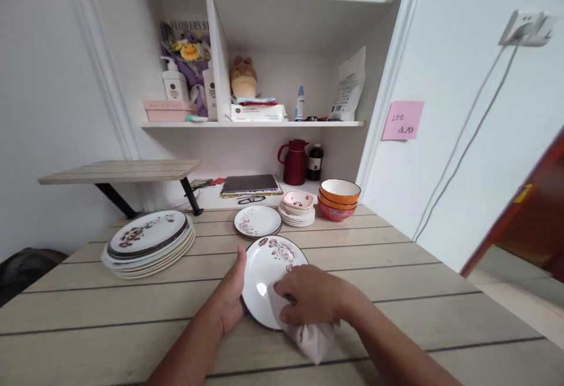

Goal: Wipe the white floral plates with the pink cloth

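A white plate [258,274] with a dark rim and brown flowers is tilted up towards me above the table. My left hand [231,295] grips its left edge, thumb upright at the rim and the other fingers hidden behind it. In my right hand [311,295] a pale cloth [312,339] is bunched, pressed against the lower right of the plate's face, with one end hanging down. Just behind lies a small stack of similar flowered plates [258,220].
On the left stands a tall stack of larger plates [152,233], beside a raised wooden shelf [123,171]. Small dishes [297,212] and stacked bowls [338,200] sit at the back right. Behind them are glasses [251,200], a laptop [249,183] and a red jug [295,163].
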Demonstrator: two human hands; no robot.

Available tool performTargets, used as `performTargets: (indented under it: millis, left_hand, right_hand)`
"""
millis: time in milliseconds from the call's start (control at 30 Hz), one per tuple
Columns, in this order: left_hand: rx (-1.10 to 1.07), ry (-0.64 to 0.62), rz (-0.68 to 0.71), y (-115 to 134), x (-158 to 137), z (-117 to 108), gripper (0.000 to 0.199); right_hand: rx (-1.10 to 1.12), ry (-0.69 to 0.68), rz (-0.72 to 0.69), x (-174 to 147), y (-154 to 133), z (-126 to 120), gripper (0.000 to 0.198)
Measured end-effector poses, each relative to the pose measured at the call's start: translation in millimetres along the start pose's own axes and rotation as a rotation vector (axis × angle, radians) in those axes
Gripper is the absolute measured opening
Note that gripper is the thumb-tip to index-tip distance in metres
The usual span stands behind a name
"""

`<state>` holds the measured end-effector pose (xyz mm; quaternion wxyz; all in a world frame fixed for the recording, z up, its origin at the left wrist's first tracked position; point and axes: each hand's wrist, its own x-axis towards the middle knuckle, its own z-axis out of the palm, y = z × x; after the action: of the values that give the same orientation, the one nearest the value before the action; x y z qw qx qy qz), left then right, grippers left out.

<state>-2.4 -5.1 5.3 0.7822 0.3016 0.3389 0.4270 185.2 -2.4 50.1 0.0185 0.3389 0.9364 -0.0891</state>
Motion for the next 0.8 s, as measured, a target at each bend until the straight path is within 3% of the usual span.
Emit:
performTargets:
  millis: [133,267,367,500,600,700,800]
  left_hand:
    - [0.007,0.013,0.001,0,2,0,0.08]
    - [-0.034,0.049,0.029,-1,2,1,0.072]
    - [-0.06,0.035,0.058,-1,2,3,0.069]
    - [-0.035,0.021,0.031,0,0,3,0.072]
    - [-0.001,0.071,-0.007,1,-2,3,0.076]
    - [0.01,0.091,-0.04,2,-3,4,0.078]
    - [0.007,0.072,-0.027,2,-3,3,0.076]
  right_hand:
    - [0.022,0.171,-0.052,21,-14,13,0.022]
    - [-0.058,0.409,0.08,39,-17,17,0.024]
    - [-0.134,0.475,0.223,44,-8,14,0.023]
    - [-0.179,0.415,0.416,35,7,7,0.024]
    - [-0.169,0.341,0.451,17,16,-1,0.019]
    - [-0.133,0.197,0.386,0,18,-7,0.01]
    - [-0.065,0.032,0.18,-7,11,-7,0.008]
